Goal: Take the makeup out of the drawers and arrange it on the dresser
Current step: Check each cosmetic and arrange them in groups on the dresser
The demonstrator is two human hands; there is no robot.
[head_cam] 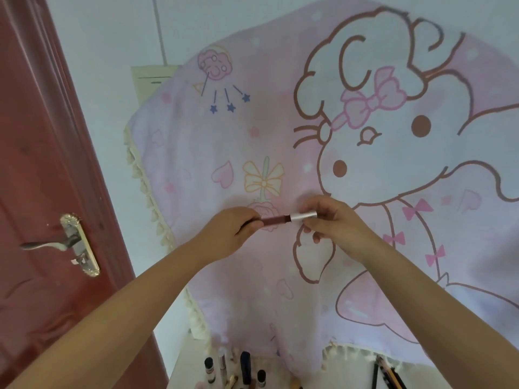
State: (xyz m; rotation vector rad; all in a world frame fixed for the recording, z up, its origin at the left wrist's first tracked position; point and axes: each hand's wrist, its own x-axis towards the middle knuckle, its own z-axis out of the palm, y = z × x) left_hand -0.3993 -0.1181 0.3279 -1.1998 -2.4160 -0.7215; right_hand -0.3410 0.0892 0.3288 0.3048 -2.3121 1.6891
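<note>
Both my hands are raised in front of the pink cartoon cloth [280,136], holding one slim lip gloss tube [276,219] level between them. My left hand [233,234] grips its dark red end. My right hand [328,220] pinches the silver cap [303,216]. Far below, at the bottom edge, several makeup tubes and bottles [244,369] lie side by side on the white dresser top [185,372], and a few pencils [389,374] lie to their right.
A dark red door [42,164] with a metal lever handle [64,240] stands at the left. The cloth with a fringed hem hangs over something tall behind the dresser, against a white wall [106,66].
</note>
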